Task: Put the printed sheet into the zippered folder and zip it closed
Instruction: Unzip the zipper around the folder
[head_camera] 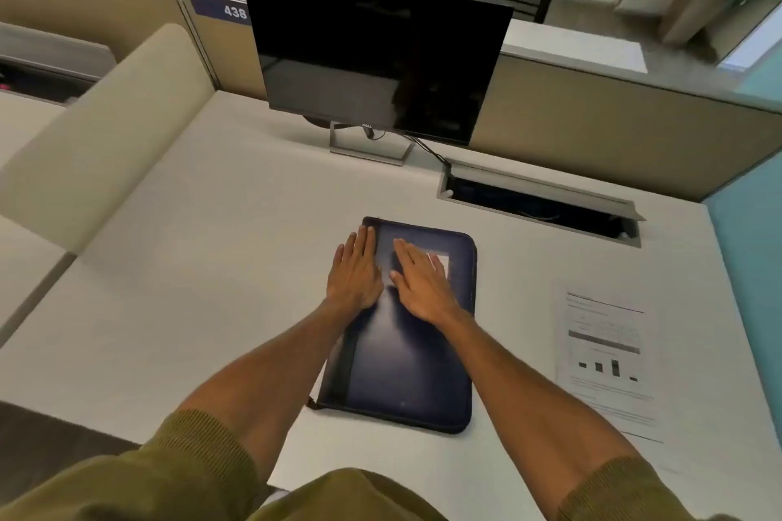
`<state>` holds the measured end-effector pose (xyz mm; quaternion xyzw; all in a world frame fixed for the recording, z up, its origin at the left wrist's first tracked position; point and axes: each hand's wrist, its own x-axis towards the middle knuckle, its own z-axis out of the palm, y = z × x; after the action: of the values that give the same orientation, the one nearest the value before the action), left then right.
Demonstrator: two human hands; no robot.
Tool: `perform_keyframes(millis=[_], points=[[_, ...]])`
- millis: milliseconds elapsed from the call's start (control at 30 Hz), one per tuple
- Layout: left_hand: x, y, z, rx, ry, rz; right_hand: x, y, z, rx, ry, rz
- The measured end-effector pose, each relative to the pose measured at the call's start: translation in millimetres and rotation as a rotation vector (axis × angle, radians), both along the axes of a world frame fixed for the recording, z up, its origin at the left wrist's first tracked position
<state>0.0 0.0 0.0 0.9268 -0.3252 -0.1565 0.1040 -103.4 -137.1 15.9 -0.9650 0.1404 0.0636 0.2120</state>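
A dark blue zippered folder [406,368] lies flat and closed on the white desk, its zipper pull at the near left corner. My left hand [354,273] rests flat on the folder's far left edge, fingers together. My right hand [421,281] lies flat on the cover beside it, partly over a small white label window. Neither hand grips anything. The printed sheet [607,360], white with text and a small bar chart, lies on the desk to the right of the folder, apart from it.
A black monitor [376,51] on a silver stand sits at the back of the desk [190,266]. An open cable hatch [541,205] is recessed at the back right. Beige partitions border the left and rear.
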Motion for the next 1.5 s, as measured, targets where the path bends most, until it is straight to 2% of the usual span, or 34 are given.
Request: perform_keyframes(millis=[133,233,467,600,800,1133,1333,1500], points=[[28,-3,3,-0.054,0.057,0.004,32,-10,3,0.047,-0.063,0.007],[42,-11,6,-0.131,0.152,0.115,54,-14,2,-0.013,-0.091,0.015],[69,-22,-1,-0.167,0.113,0.158,101,-39,4,-0.031,-0.124,0.014],[76,-24,-10,-0.181,0.084,0.14,129,-52,2,-0.055,-0.075,0.035],[89,-32,-16,-0.243,0.14,0.215,156,-64,4,-0.007,0.04,0.166],[98,-46,-22,-0.369,0.229,0.346,177,-80,-7,-0.038,0.006,0.283],[104,-46,-23,-0.352,0.223,0.304,173,-85,-13,-0.114,-0.068,0.385],[104,-47,-22,-0.358,0.201,0.263,156,-109,-12,-0.144,-0.048,0.434]])
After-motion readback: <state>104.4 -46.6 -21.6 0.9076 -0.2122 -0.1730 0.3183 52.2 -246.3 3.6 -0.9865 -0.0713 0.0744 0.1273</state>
